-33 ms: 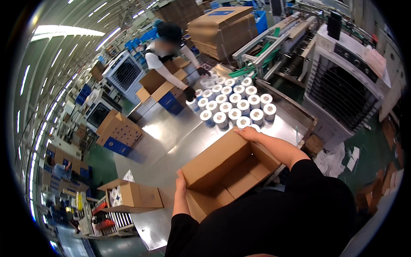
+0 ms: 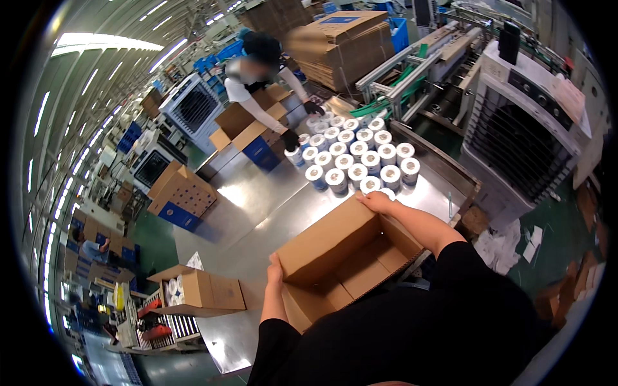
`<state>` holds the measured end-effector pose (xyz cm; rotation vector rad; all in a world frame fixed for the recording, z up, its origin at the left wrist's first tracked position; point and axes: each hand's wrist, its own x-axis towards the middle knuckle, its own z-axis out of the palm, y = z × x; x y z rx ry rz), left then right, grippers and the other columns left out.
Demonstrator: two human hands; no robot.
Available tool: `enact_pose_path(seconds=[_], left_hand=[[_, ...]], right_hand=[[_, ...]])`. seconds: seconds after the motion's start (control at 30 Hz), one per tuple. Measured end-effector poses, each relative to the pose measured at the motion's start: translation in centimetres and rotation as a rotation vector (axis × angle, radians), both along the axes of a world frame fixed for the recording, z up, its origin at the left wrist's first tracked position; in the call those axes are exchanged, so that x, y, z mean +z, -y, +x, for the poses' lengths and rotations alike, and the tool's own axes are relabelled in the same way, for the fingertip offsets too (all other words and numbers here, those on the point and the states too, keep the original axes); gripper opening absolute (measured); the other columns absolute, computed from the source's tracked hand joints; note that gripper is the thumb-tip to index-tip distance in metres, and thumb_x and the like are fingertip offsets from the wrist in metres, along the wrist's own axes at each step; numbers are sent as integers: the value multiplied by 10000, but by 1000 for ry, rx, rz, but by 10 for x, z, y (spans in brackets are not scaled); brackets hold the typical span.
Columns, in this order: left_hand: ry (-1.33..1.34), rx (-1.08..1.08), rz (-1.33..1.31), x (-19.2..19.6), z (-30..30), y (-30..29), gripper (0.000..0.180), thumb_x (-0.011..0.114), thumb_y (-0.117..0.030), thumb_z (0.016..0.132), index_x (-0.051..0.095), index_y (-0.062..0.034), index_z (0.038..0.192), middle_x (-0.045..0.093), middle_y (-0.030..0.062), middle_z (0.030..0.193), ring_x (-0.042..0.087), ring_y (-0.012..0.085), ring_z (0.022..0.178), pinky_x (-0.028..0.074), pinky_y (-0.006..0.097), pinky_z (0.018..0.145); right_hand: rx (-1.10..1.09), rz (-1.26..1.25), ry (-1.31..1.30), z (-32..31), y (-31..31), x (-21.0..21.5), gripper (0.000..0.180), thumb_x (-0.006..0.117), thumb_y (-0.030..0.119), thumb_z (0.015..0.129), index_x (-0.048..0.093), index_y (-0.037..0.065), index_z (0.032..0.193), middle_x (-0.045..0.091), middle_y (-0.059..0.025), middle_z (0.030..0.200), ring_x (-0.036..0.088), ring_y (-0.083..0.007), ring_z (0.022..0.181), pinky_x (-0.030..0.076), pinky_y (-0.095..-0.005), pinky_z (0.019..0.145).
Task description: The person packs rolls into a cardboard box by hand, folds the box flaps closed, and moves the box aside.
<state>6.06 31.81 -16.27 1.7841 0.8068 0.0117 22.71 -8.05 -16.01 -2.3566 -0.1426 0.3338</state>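
Observation:
Tilted toward me in front of my body is a cardboard box (image 2: 329, 239), its top facing me and no contents visible inside. My left hand (image 2: 275, 269) grips its left end, and my right hand (image 2: 377, 203) is closed over the far right corner of the rim. Just beyond the box, several white rolls with blue-and-white wrapping (image 2: 360, 157) stand upright in close rows on the metal table (image 2: 257, 222). The nearest rolls are partly hidden behind the box and my right hand.
Across the table a co-worker's dark-gloved hand (image 2: 291, 139) touches a roll, beside an open carton (image 2: 261, 151). Another carton (image 2: 187, 196) stands at the table's left edge. A box of rolls (image 2: 209, 293) sits near a roller conveyor (image 2: 183, 328). An air cooler (image 2: 515, 135) stands right.
The whole view has shifted slightly, with the surroundings a little lower and further right. My hands keep the same hold on the cardboard box.

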Motion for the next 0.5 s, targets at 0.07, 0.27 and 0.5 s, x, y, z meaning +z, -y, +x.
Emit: enact_pose_path(seconds=[0.07,0.27,0.5], left_hand=[[56,0,294,-19,-1,5,564,475,-440,905,520,69,1144,575,202,1140,544,315,1057,401,355,919],[254,-444,769,-10,-10,35,499,620,-335,812,520,-10,1178,544,200,1155,500,361,1074,403,398,918],[194,-780,893,18,-32,52,538,667,-342,765,522,-76,1210,531,163,1198,505,345,1081,429,390,905]], right_hand=[[-58,6,101,2,-16,-3,425,646,325,785,567,126,1151,625,-180,986,591,-329,902,465,-395,813],[310,16,314,-2,4,-25,195,549,124,814,681,136,958,587,-114,1044,554,-297,983,440,-364,860],[687,-182,88,-25,18,21,650,692,502,695,558,94,1183,546,-152,1193,519,-320,1094,422,-397,914]])
